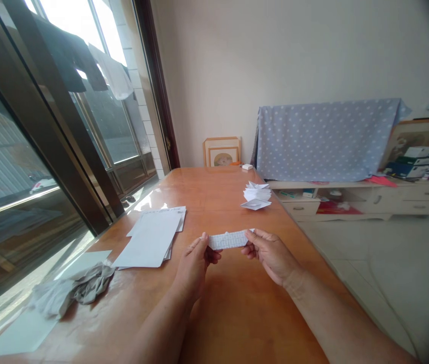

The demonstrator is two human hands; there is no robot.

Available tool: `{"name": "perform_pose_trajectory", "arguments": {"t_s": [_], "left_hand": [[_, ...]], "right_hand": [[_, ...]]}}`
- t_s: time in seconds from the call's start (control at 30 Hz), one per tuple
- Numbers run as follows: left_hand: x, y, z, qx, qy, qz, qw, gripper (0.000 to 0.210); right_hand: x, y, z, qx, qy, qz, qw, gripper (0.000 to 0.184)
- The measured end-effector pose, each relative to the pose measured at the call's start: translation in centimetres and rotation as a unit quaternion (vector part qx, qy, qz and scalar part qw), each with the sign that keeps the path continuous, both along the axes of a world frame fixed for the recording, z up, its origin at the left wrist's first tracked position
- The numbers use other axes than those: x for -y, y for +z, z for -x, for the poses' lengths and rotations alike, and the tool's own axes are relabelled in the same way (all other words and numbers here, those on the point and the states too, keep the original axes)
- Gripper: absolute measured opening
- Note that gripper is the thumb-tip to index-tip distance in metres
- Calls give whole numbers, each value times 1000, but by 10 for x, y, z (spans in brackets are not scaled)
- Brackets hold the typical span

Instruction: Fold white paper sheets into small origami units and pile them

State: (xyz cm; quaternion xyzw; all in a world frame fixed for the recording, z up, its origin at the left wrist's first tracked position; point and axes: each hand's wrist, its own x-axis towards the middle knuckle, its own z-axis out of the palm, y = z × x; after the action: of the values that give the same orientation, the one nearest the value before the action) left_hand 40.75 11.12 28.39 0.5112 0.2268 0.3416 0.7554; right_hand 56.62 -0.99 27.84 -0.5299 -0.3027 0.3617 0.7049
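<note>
A narrow folded strip of paper (pixel 228 240) with a printed grid is stretched between my two hands, above the wooden table (pixel 233 313). My left hand (pixel 198 253) pinches its left end between thumb and fingers. At the other end, my right hand (pixel 269 252) grips it the same way, thumb on top. Beyond my right hand lies a pile of folded white paper pieces (pixel 256 194) with pointed corners. To the left of my left hand is a stack of white paper sheets (pixel 153 237), the ones underneath carrying some writing.
A crumpled grey cloth (pixel 93 283) lies at the table's left side, near pale sheets. A small white box (pixel 247 167) stands at the far edge, before framed pictures (pixel 222 144). Right of the table is a low white cabinet (pixel 379 199) under a dotted blue cloth (pixel 324 139). Glass doors line the left.
</note>
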Motion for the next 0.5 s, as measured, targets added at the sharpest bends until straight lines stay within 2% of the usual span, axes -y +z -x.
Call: {"name": "perform_pose_trajectory", "arguments": {"t_s": [0.13,0.23,0.33,0.5], "left_hand": [[4,6,0,16,20,20,999,45],[7,5,0,-29,-17,3,999,44],[4,-2,0,-67,-45,-25,996,39],[-4,-14,0,-85,-57,-45,994,40]], "right_hand": [[-1,-3,0,-5,-4,5,1000,38],[-2,-4,0,-14,-12,2,1000,38],[-2,-3,1,-30,-11,-2,1000,39],[0,-2,9,-50,61,50,996,44]]}}
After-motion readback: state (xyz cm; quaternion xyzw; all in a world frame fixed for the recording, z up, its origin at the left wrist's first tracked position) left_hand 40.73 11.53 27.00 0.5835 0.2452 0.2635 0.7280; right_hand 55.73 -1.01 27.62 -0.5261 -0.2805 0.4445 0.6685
